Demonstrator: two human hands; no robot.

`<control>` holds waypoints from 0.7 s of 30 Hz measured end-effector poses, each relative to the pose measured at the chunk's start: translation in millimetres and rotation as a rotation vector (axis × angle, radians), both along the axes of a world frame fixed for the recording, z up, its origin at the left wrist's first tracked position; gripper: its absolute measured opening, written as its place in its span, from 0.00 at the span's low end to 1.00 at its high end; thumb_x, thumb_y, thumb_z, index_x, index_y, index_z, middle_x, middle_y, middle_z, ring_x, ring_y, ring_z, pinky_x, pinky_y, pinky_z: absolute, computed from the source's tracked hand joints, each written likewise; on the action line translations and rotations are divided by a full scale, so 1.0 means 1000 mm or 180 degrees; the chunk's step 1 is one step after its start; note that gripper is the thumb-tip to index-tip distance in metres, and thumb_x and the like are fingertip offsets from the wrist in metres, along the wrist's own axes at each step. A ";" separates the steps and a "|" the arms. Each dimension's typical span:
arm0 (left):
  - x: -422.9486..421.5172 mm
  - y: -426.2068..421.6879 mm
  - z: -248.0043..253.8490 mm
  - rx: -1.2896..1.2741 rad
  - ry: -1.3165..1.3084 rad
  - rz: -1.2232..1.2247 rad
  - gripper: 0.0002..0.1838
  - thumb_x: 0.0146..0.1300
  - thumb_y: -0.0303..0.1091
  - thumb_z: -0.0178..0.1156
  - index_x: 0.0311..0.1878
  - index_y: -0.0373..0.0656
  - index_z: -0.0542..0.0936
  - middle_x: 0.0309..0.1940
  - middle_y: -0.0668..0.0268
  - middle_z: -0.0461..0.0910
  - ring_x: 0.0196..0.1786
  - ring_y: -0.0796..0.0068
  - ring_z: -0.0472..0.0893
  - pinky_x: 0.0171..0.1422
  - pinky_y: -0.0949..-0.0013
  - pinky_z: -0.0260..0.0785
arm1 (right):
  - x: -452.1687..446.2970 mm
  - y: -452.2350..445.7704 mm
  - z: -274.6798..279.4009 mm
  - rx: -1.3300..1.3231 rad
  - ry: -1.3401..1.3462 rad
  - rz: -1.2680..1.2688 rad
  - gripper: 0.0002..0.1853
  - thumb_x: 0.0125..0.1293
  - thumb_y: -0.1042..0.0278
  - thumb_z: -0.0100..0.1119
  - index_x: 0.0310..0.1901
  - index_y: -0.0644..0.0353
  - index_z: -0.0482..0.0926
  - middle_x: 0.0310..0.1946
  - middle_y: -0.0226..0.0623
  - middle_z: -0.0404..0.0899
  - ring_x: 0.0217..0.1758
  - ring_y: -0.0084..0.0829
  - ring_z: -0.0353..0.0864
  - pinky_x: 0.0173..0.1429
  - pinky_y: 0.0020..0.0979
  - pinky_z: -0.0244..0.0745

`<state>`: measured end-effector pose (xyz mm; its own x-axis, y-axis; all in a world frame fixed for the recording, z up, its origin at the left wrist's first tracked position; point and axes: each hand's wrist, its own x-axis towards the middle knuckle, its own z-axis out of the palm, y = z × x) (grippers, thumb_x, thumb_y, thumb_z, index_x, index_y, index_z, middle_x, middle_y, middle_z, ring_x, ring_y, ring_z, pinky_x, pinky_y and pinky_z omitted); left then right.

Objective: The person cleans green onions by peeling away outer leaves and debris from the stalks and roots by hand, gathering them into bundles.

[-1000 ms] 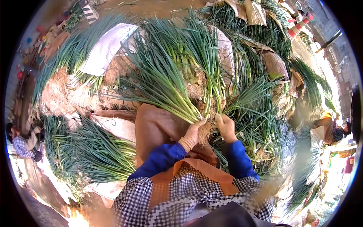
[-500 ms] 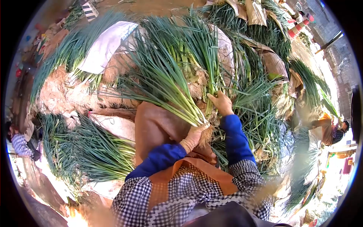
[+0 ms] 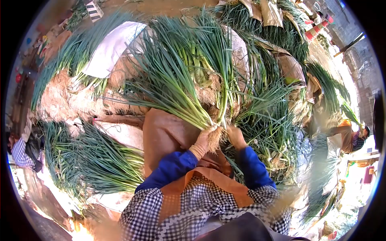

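My left hand (image 3: 206,138) is closed around the root ends of a bunch of green onions (image 3: 187,106), whose leaves fan up and to the left. Pale, stringy roots (image 3: 216,139) stick out beside its fingers. Close by on the right, my right hand (image 3: 236,137) has curled fingers at the base of some upright green onion stalks (image 3: 224,104); what they pinch is hidden. Beyond both hands lies a pile of green onions (image 3: 195,54) with its root clump (image 3: 207,94) facing me. My knee (image 3: 161,126), under a brown cover, is just left of the bunch.
More green onions (image 3: 108,164) lie at left, and loose ones (image 3: 269,120) at right. A white sack (image 3: 116,44) covers part of the far-left heap. One person (image 3: 24,152) is at the left edge, another (image 3: 356,136) at the right. A striped cone (image 3: 315,31) stands far right.
My right hand has moved down along the upright stalks to their root end, beside my left hand. My left hand keeps its hold on the bunch, which has shifted slightly.
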<state>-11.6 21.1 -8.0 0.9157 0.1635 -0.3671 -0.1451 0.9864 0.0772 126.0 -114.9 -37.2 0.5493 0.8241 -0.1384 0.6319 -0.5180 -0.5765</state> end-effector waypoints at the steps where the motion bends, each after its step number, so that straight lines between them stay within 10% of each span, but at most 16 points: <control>1: -0.001 0.001 -0.001 -0.0019 0.0007 0.0009 0.11 0.60 0.28 0.57 0.45 0.35 0.76 0.37 0.57 0.80 0.35 0.70 0.80 0.38 0.72 0.75 | -0.010 -0.029 0.022 -0.0168 -0.1290 0.0990 0.11 0.63 0.67 0.50 0.46 0.59 0.71 0.20 0.33 0.72 0.21 0.30 0.74 0.23 0.33 0.70; 2: -0.001 0.002 -0.001 0.0058 0.0091 -0.0033 0.11 0.60 0.28 0.57 0.44 0.35 0.77 0.37 0.57 0.80 0.35 0.70 0.80 0.37 0.71 0.75 | -0.018 -0.046 0.050 -0.0898 0.0919 -0.1078 0.07 0.62 0.69 0.48 0.37 0.59 0.75 0.20 0.35 0.74 0.20 0.31 0.75 0.24 0.35 0.73; 3: -0.001 0.001 -0.001 0.0123 0.0177 -0.0081 0.10 0.60 0.29 0.57 0.43 0.35 0.77 0.37 0.57 0.80 0.35 0.70 0.80 0.37 0.71 0.75 | -0.003 -0.083 0.033 -0.1257 -0.1584 0.0031 0.10 0.62 0.67 0.48 0.28 0.58 0.78 0.21 0.38 0.78 0.22 0.30 0.78 0.22 0.32 0.72; 4: -0.004 0.003 0.006 0.0045 -0.0015 -0.0091 0.10 0.59 0.29 0.58 0.43 0.36 0.77 0.37 0.57 0.81 0.35 0.69 0.81 0.37 0.71 0.76 | 0.013 -0.107 0.039 -0.2570 -0.1560 -0.0477 0.14 0.60 0.60 0.51 0.25 0.58 0.81 0.26 0.42 0.81 0.29 0.33 0.82 0.29 0.32 0.75; 7: -0.001 0.003 0.009 0.0095 0.0159 -0.0041 0.11 0.60 0.30 0.57 0.44 0.36 0.76 0.37 0.57 0.81 0.36 0.69 0.81 0.38 0.70 0.76 | 0.043 -0.149 0.060 -0.3056 -0.0746 -0.1171 0.25 0.59 0.44 0.49 0.44 0.59 0.80 0.40 0.46 0.80 0.44 0.43 0.80 0.46 0.38 0.74; 11: 0.003 0.003 0.006 0.0227 0.0021 -0.0070 0.12 0.60 0.30 0.57 0.47 0.36 0.74 0.41 0.56 0.79 0.39 0.69 0.80 0.40 0.70 0.76 | 0.011 -0.027 0.081 0.0952 -0.0252 -0.0924 0.23 0.64 0.50 0.49 0.53 0.58 0.73 0.43 0.44 0.79 0.46 0.45 0.78 0.51 0.38 0.72; 13: 0.000 0.004 0.023 0.0462 -0.0185 -0.0104 0.11 0.61 0.27 0.56 0.47 0.37 0.73 0.40 0.58 0.78 0.41 0.69 0.80 0.42 0.70 0.75 | -0.010 0.022 0.069 0.1400 0.1016 -0.0580 0.19 0.65 0.53 0.50 0.48 0.60 0.75 0.40 0.48 0.79 0.44 0.46 0.77 0.49 0.41 0.71; 17: -0.002 0.003 0.020 0.0683 0.0218 0.0287 0.09 0.61 0.24 0.54 0.45 0.38 0.73 0.35 0.65 0.77 0.39 0.72 0.79 0.43 0.72 0.75 | -0.039 0.051 0.075 0.0718 -0.0710 -0.0445 0.15 0.64 0.53 0.51 0.27 0.56 0.75 0.19 0.43 0.74 0.20 0.44 0.75 0.23 0.39 0.68; 21: 0.004 0.017 0.001 0.1096 0.0181 -0.0127 0.09 0.65 0.34 0.49 0.42 0.39 0.74 0.29 0.66 0.75 0.23 0.77 0.73 0.25 0.76 0.67 | -0.088 0.035 0.171 -0.0152 -0.0548 0.1615 0.16 0.62 0.54 0.51 0.25 0.57 0.75 0.18 0.43 0.74 0.24 0.44 0.77 0.27 0.39 0.70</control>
